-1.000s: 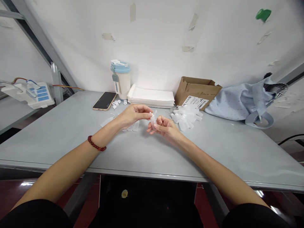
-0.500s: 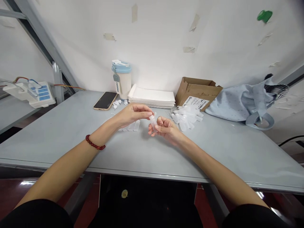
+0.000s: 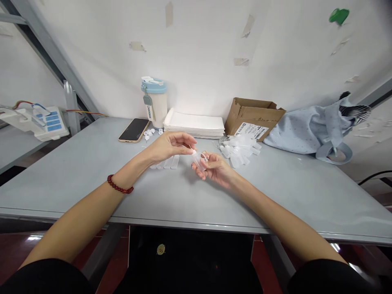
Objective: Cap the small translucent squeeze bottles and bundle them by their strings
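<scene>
A small translucent plastic bottle (image 3: 199, 162) is in my right hand (image 3: 218, 168), pinched between thumb and fingers and leaning to the left. The fingertips of my left hand (image 3: 170, 147) are closed on the white cap (image 3: 194, 152) at its upper end. A thin clear loop or strip curves out beside the right thumb. Behind my left wrist, several similar clear bottles (image 3: 168, 162) lie in a row, partly covered by the hand. To the right, a pile of similar clear bottles (image 3: 240, 151) lies on the table. Small white caps (image 3: 148, 134) lie beyond my left hand.
On the grey table (image 3: 196, 204), a phone (image 3: 134, 130) and a blue-lidded tumbler (image 3: 155, 104) stand at the back left. A stack of white paper or envelopes (image 3: 194, 124), a cardboard box (image 3: 252, 118) and a light blue bag (image 3: 303, 130) line the wall. A power strip (image 3: 50, 124) is at far left.
The bottle has tilted further left between my hands, and the clear loop beside my right thumb now shows. My left fingertips have dropped slightly. The whole view has shifted a little.
</scene>
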Motion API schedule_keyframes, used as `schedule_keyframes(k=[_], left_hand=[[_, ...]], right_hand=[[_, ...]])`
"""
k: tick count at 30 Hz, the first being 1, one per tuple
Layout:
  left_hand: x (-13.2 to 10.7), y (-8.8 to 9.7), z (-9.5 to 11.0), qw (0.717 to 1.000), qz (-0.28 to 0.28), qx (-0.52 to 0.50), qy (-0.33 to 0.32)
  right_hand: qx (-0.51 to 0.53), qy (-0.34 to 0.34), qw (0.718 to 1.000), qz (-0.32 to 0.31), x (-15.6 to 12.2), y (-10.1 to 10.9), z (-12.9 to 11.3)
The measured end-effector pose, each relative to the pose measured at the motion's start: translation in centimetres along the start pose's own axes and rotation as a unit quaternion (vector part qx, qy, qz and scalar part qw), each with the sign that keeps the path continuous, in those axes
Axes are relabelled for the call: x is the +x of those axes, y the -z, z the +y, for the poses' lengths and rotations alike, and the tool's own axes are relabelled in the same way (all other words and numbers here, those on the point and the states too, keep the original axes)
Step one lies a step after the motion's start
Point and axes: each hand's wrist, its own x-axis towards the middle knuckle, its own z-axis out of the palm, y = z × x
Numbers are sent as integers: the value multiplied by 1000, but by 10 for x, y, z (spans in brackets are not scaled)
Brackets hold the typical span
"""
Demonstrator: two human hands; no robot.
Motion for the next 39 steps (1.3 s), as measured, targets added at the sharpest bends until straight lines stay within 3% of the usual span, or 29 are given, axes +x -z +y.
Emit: schedule_keyframes(k=[8,15,22,31,36,39], left_hand=[[-1,0,-4,999,-15,-44,0],[1,-15,-1,992,66,-110,-11],[0,-12,2,998,11,-10,57],[-3,0,4,999,-31,31,1],[-2,-7,2,992,-23,103,-70],[-2,-12,0,992,-15,110,-64]], right_hand=[[26,-1,1000,-16,0,0,-3],[-14,9,1000,-21,-1,-2,-2],[-50,30,998,-25,-1,-1,-1],[-84,34,996,-15,-1,-2,-1],[-130,74,988,28,0,-1,-1],[-149,72,986,35,1,0,0]])
